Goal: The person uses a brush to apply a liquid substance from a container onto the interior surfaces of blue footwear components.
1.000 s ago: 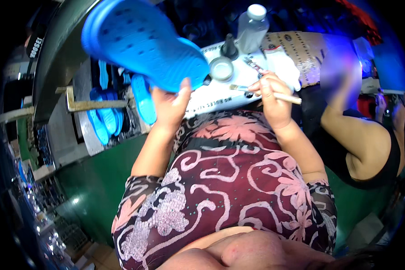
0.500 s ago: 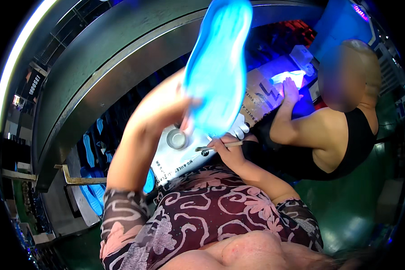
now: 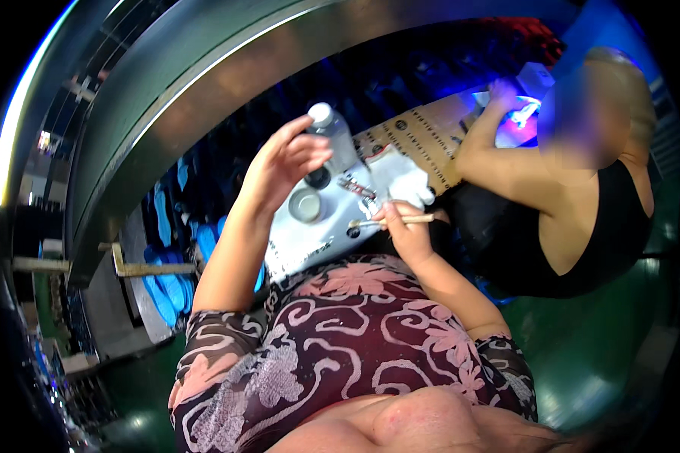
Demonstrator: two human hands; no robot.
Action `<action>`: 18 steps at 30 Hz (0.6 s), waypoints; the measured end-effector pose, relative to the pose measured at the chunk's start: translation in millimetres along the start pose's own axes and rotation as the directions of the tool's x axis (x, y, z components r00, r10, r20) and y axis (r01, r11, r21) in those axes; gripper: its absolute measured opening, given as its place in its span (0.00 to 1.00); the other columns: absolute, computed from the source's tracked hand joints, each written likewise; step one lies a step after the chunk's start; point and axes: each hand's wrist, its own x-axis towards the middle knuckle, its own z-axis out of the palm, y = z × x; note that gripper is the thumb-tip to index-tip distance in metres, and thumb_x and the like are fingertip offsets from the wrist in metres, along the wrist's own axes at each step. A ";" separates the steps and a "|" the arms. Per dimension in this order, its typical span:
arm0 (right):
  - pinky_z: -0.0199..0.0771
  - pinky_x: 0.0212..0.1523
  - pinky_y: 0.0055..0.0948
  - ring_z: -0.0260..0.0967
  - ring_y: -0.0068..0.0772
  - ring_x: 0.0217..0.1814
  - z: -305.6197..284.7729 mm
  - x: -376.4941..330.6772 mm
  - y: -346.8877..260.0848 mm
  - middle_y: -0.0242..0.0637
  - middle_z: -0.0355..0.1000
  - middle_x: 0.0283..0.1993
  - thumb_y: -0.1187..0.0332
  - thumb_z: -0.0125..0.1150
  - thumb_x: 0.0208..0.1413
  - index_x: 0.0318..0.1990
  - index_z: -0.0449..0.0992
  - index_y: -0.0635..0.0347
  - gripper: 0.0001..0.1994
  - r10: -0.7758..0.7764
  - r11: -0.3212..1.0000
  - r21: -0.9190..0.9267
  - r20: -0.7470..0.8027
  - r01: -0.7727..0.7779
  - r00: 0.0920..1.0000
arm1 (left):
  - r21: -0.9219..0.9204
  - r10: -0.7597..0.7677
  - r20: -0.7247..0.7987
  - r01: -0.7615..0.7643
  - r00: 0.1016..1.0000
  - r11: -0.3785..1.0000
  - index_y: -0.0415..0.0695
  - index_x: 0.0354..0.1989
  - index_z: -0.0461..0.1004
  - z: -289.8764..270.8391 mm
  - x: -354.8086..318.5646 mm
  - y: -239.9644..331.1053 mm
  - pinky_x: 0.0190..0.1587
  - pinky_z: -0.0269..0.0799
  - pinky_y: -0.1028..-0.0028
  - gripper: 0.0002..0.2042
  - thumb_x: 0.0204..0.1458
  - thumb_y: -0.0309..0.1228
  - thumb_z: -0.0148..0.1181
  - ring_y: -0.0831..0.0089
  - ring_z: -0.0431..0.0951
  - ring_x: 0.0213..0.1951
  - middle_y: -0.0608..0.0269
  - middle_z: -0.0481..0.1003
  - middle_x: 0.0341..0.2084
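Observation:
My left hand (image 3: 289, 162) is raised over the work surface with its fingers apart and nothing in them. Close by its fingertips stands a clear bottle (image 3: 341, 145) with a white cap. A small pale cup (image 3: 306, 204) sits below that hand, next to a dark round item (image 3: 319, 179). My right hand (image 3: 406, 232) grips a brush (image 3: 419, 219) with a light wooden handle, its bristles pointing left. Just beyond the right hand lie a small metal tool (image 3: 355, 187) and a white glove (image 3: 395, 175).
A metal rail (image 3: 181, 98) curves across the far left side. Blue shoe soles (image 3: 162, 291) lie at the left, near a bracket (image 3: 155, 269). To my right a co-worker in a black top (image 3: 612, 219) handles something lit blue-violet (image 3: 523, 113). Printed brown cardboard (image 3: 412, 136) covers the far surface.
The blue shoe sole that my left hand was holding up has left it, and that hand is now empty. My right hand still holds the brush. The co-worker's arm has shifted.

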 end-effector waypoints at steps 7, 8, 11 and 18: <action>0.64 0.31 0.21 0.63 0.19 0.27 5.6 8.7 10.8 0.31 0.70 0.24 0.63 0.49 0.63 0.30 0.76 0.64 0.15 0.149 0.989 0.010 0.025 -0.150 0.988 | 0.709 0.109 -0.629 0.511 0.770 0.485 0.39 0.56 0.64 -183.7 -175.6 -88.5 0.42 0.72 0.68 0.25 0.49 0.35 0.57 0.63 0.76 0.38 0.51 0.74 0.40; 0.64 0.32 0.21 0.63 0.19 0.27 6.1 13.4 13.2 0.31 0.70 0.25 0.63 0.48 0.63 0.30 0.76 0.65 0.16 0.159 0.987 -0.020 0.035 -0.158 0.987 | 0.763 0.192 -0.642 0.593 0.742 0.258 0.38 0.55 0.64 -200.7 -192.7 -102.0 0.42 0.72 0.66 0.26 0.47 0.35 0.58 0.60 0.76 0.38 0.49 0.74 0.40; 0.65 0.34 0.21 0.64 0.20 0.29 20.8 26.3 16.2 0.32 0.70 0.25 0.62 0.49 0.62 0.30 0.76 0.65 0.16 0.134 0.990 -0.055 0.054 -0.131 0.990 | 0.796 0.261 -0.560 0.598 0.786 -0.095 0.40 0.55 0.63 -215.6 -219.7 -131.8 0.42 0.72 0.59 0.26 0.44 0.32 0.57 0.50 0.75 0.40 0.43 0.72 0.41; 0.67 0.36 0.24 0.68 0.27 0.33 60.9 55.9 20.8 0.35 0.71 0.29 0.68 0.56 0.57 0.31 0.78 0.63 0.09 -0.004 0.953 -0.293 0.242 0.077 0.970 | 0.606 0.277 -0.758 0.794 0.591 -0.035 0.41 0.52 0.61 -189.8 -197.6 -123.1 0.37 0.73 0.56 0.25 0.44 0.33 0.57 0.46 0.77 0.34 0.44 0.76 0.33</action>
